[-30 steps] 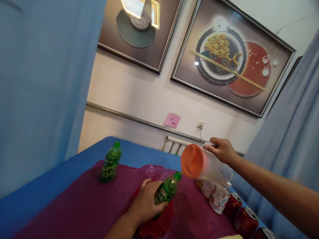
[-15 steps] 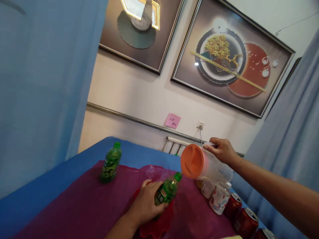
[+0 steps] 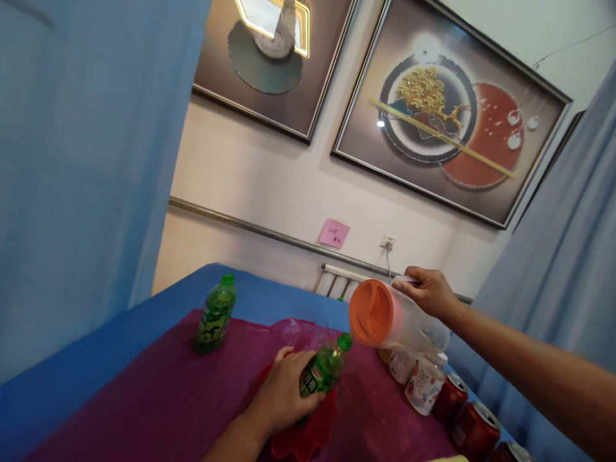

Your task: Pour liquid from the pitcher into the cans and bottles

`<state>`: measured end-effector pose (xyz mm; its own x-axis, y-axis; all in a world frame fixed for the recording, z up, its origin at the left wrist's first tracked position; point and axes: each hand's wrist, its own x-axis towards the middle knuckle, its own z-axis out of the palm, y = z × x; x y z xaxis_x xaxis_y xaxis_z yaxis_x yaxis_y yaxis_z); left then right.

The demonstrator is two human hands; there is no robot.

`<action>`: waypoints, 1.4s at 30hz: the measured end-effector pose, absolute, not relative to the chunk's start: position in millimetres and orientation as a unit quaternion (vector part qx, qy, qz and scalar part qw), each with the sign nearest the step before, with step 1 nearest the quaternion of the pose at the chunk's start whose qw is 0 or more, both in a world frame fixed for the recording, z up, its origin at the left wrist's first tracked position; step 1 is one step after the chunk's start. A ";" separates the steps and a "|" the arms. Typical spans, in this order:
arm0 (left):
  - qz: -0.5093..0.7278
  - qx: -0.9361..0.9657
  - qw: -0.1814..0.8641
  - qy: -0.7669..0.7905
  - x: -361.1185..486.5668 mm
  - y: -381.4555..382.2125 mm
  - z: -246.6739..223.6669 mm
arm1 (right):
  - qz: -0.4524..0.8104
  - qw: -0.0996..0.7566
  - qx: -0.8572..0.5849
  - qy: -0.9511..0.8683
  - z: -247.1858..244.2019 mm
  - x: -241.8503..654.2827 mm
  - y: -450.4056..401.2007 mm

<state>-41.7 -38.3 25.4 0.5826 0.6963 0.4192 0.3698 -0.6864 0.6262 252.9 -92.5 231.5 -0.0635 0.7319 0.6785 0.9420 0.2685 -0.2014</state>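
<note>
My left hand (image 3: 287, 393) is wrapped round a green plastic bottle (image 3: 323, 371), which leans to the right over a red scalloped bowl (image 3: 304, 436). In my right hand (image 3: 428, 290) is the handle of a clear pitcher (image 3: 418, 324) with an orange lid (image 3: 370, 312). The pitcher lies tipped on its side in the air, lid toward the left, its lower edge close to the bottle's mouth. Whether liquid is flowing between them I cannot tell. A second green bottle (image 3: 215, 314) stands upright on the purple cloth (image 3: 158, 385), left of my left hand.
Along the right edge stand jars with printed labels (image 3: 425, 385) and several red cans (image 3: 475, 428). Blue curtains (image 3: 86, 160) hang on both sides. Behind the blue table surface (image 3: 158, 314), a metal rail (image 3: 269, 234) runs along the wall below framed pictures (image 3: 447, 115).
Hardly anything differs. Both hands keep their hold on the bottle and the pitcher, and the whole view has shifted very slightly.
</note>
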 end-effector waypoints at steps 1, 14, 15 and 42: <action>0.335 0.856 0.243 0.311 -41.7 -38.3 25.2 | -0.148 0.353 -0.586 -0.714 231.3 253.1 -92.6; 0.333 0.852 0.254 0.313 -41.7 -39.7 26.8 | -0.145 0.351 -0.583 -0.719 230.9 252.4 -91.9; 0.333 0.852 0.255 0.313 -41.6 -39.7 27.0 | -0.145 0.349 -0.584 -0.719 231.2 252.1 -92.2; 0.332 0.854 0.250 0.313 -42.7 -40.5 28.9 | -0.154 0.351 -0.582 -0.717 231.2 254.1 -93.7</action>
